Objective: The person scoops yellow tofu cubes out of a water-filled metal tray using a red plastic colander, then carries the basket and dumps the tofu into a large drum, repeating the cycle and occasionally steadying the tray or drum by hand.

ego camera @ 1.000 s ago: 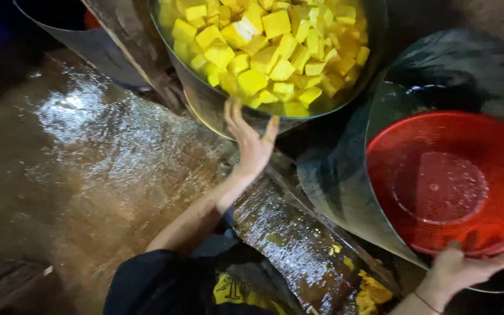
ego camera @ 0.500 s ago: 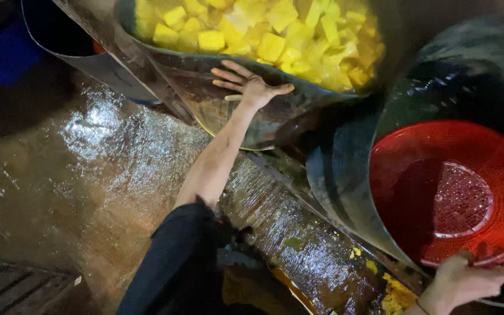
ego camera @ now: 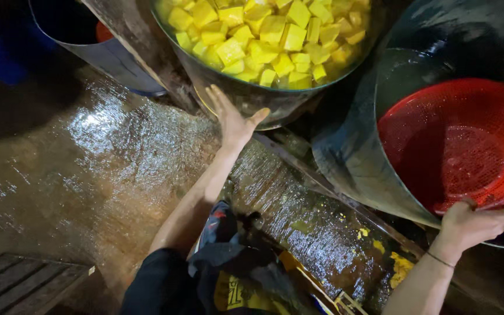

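My left hand [ego camera: 231, 119] is spread flat against the outer wall of a large metal basin [ego camera: 246, 96], fingers apart, holding nothing. The basin is full of several yellow cubed pieces [ego camera: 263, 35] in liquid. My right hand [ego camera: 468, 221] grips the near rim of a red plastic colander [ego camera: 456, 146], which sits inside a big dark metal tub [ego camera: 357, 157] at the right.
A wet, shiny brown floor [ego camera: 100, 157] spreads at the left. A wet dark plank [ego camera: 310, 216] with yellow scraps runs diagonally under the basin. Another metal tub [ego camera: 106, 52] stands at the upper left. Wooden slats [ego camera: 18, 286] lie at the bottom left.
My left hand slid down from the basin's rim onto its outer side. My right hand closed on the red colander's edge. The view shifted slightly.
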